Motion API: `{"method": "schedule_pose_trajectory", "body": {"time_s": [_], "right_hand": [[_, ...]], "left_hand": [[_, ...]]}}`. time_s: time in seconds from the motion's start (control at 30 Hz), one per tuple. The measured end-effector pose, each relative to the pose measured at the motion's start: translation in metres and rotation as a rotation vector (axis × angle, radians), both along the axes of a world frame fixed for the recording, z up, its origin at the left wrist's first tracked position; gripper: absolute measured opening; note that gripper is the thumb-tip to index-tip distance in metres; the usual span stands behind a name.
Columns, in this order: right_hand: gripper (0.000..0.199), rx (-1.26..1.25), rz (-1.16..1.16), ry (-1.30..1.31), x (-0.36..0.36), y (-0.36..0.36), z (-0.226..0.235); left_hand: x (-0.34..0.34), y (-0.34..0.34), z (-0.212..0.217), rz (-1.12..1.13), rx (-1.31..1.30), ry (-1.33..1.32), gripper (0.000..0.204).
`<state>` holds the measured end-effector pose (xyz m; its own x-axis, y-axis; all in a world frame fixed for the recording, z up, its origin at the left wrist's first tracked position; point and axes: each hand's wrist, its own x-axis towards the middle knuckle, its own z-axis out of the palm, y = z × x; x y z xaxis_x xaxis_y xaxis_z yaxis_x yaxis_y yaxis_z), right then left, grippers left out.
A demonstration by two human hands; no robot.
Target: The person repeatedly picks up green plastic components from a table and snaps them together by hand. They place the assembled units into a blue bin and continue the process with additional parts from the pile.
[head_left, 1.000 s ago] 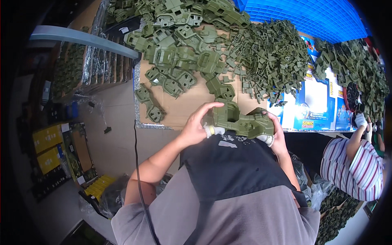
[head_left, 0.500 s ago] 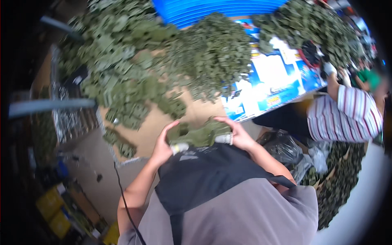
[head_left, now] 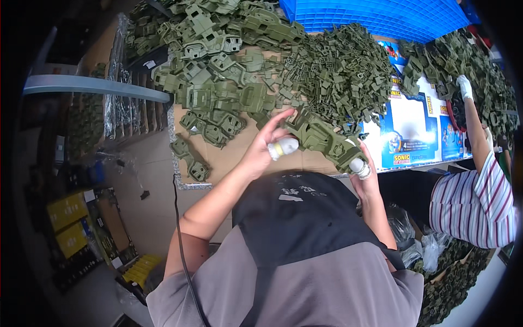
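A dark green plastic toy vehicle body [head_left: 321,139] is tilted between my two hands over the front edge of the table, its right end lower. My left hand [head_left: 267,143] is at its upper left end, fingers against it, while the thumb, wrapped in a white cover with a yellow band, stands a little off. At the lower right end my right hand [head_left: 368,174] grips the body, its white-wrapped thumb on the near side and its fingers mostly hidden behind. Similar green vehicle bodies [head_left: 212,98] are heaped just beyond my left hand.
Small green parts [head_left: 343,71] form a pile behind my hands, before a blue plastic crate [head_left: 376,19]. Printed cardboard [head_left: 406,128] covers the table's right side. A co-worker's white-gloved hand [head_left: 464,87] reaches into another green heap. A grey metal bar [head_left: 98,83] crosses at left.
My view has shifted, and the hands appear further right and higher. The vehicle body has gone from level to tilted, right end down. My left thumb has come away from it.
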<state>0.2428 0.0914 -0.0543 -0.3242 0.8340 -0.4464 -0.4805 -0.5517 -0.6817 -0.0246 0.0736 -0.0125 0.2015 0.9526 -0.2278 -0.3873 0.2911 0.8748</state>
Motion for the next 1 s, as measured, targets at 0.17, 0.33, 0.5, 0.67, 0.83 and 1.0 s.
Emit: {"method": "schedule_pose_trajectory", "body": {"time_s": [0.17, 0.33, 0.5, 0.67, 0.83, 1.0], "right_hand": [[0.046, -0.118, -0.050, 0.185, -0.020, -0.006, 0.003], [0.087, 0.273, 0.331, -0.367, -0.023, -0.026, -0.004], [0.080, 0.972, 0.286, -0.775, -0.012, 0.023, 0.064], [0.069, 1.267, 0.593, -0.859, -0.055, 0.052, 0.115], [0.056, 1.177, 0.683, -0.701, -0.054, 0.061, 0.098], [0.040, 1.079, 0.638, -0.700, -0.055, 0.049, 0.078]], "left_hand": [[0.024, -0.012, -0.030, 0.283, -0.016, -0.006, 0.081], [0.042, 0.005, -0.011, 0.383, 0.133, 0.005, 0.090], [0.023, 0.009, 0.016, 0.229, 0.471, 0.757, 0.084], [0.026, 0.008, 0.022, -0.028, 0.402, 0.819, 0.074], [0.022, -0.001, 0.015, -0.058, 0.394, 0.849, 0.068], [0.029, -0.006, 0.011, -0.122, 0.323, 0.938, 0.066]]}}
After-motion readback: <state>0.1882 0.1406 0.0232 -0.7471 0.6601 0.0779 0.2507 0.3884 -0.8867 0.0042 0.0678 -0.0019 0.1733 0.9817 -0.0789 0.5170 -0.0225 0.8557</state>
